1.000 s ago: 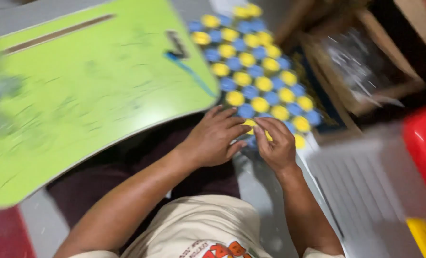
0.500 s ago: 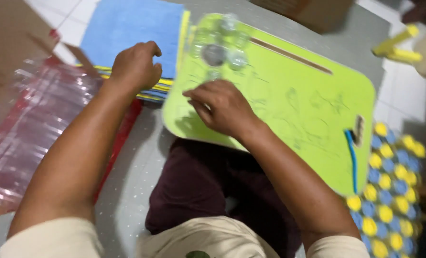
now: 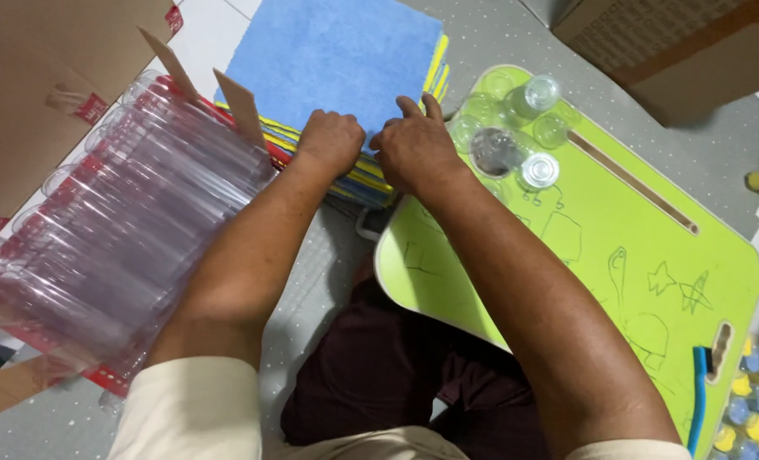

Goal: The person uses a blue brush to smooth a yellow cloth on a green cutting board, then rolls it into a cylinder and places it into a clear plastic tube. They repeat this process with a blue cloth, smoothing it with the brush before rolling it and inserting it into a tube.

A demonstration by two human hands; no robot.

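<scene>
A: Left hand (image 3: 332, 140), curled narrow, knuckles up, gripping the near edge of the stack of cloths (image 3: 345, 60). Right hand (image 3: 413, 146), fingers pinched on the same edge, just beside the left. Whether either holds one cloth or several, cannot tell.

B: Entered. Holdings, largest first?

A: Item one, a cardboard box (image 3: 51, 81), upper left. Item two, a clear plastic bag of tubes (image 3: 115, 238) with red trim, lying against the left forearm. Item three, a green lap desk (image 3: 601, 247) with pen doodles, over the person's lap, under the right forearm. Item four, the stack itself: blue cloth on top, yellow and blue layers showing at the edge, on the grey floor between bag and desk.

B: Smaller items?

A: A cluster of small clear jars (image 3: 507, 136) on the desk's far corner, near the right hand. A tray of yellow and blue caps (image 3: 750, 409), bottom right.

B: Risks?

A: Judged only: a sideways sweep of the right wrist could tip the jars. Pulling one cloth could drag the layers beneath out of line.
</scene>
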